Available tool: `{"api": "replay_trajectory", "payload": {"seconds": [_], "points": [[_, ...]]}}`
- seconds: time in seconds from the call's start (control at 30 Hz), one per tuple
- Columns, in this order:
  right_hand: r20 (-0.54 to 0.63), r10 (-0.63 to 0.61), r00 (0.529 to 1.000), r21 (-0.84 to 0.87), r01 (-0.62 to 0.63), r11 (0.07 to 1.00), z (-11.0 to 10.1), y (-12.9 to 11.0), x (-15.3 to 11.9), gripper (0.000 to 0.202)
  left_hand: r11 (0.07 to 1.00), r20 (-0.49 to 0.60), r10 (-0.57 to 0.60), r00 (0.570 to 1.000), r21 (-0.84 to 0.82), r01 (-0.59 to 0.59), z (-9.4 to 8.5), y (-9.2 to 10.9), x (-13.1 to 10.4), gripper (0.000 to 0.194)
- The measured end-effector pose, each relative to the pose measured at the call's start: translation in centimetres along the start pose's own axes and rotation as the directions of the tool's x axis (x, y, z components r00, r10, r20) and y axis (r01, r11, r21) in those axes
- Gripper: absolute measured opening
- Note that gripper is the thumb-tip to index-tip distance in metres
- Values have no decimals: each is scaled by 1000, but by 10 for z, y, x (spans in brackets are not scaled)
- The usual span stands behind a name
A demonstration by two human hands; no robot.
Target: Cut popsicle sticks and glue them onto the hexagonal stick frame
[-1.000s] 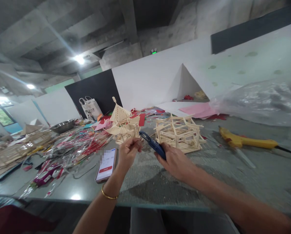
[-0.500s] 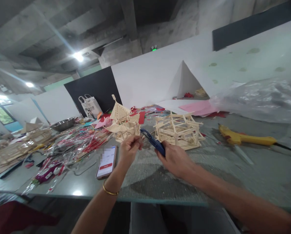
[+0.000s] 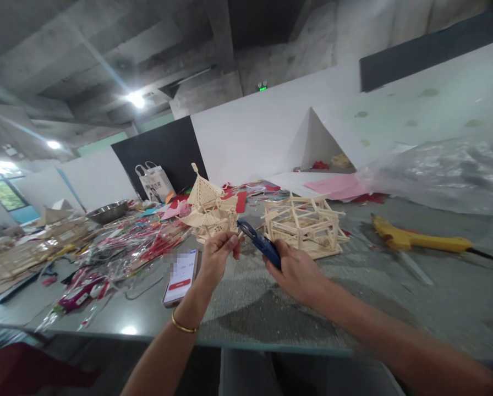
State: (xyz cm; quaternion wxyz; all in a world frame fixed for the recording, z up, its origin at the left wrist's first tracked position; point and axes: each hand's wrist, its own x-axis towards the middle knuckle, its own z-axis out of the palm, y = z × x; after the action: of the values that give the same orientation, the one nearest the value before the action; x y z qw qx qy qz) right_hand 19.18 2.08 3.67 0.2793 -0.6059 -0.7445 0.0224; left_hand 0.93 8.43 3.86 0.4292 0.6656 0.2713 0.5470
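Note:
My right hand (image 3: 298, 268) is wrapped round a dark blue cutting tool (image 3: 259, 242), whose tip points up and left. Close to that tip, my left hand (image 3: 219, 257) pinches a small pale stick (image 3: 241, 235), mostly hidden by the fingers. Behind my left hand stands a wooden stick pavilion (image 3: 207, 206) with a pointed roof. An open stick frame (image 3: 302, 223) rests on the table just beyond my right hand.
A phone (image 3: 181, 276) lies left of my left hand. Plastic-wrapped red pieces (image 3: 147, 242) and a metal bowl (image 3: 108, 211) are further left. On the right are a yellow glue gun (image 3: 423, 237) and clear plastic sheeting (image 3: 440, 176).
The view has tilted slightly, so the scene sits a little lower. Both hands keep their holds, and the tool tip stays by the left fingertips.

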Motion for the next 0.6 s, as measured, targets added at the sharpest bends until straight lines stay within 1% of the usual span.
{"api": "replay_trajectory", "payload": {"seconds": [0.27, 0.43, 0.6], "points": [[-6, -20, 1000, -17, 20, 1000, 2, -1, -1, 23, 999, 50, -22, 999, -29, 24, 2, 1, -1, 30], [-2, -5, 1000, -15, 5, 1000, 2, -1, -1, 23, 999, 53, -9, 999, -38, 11, 1, 2, -1, 29], [11, 9, 1000, -12, -9, 1000, -1, -1, -1, 24, 1000, 34, 25, 999, -17, -24, 0, 0, 0, 26]]}}
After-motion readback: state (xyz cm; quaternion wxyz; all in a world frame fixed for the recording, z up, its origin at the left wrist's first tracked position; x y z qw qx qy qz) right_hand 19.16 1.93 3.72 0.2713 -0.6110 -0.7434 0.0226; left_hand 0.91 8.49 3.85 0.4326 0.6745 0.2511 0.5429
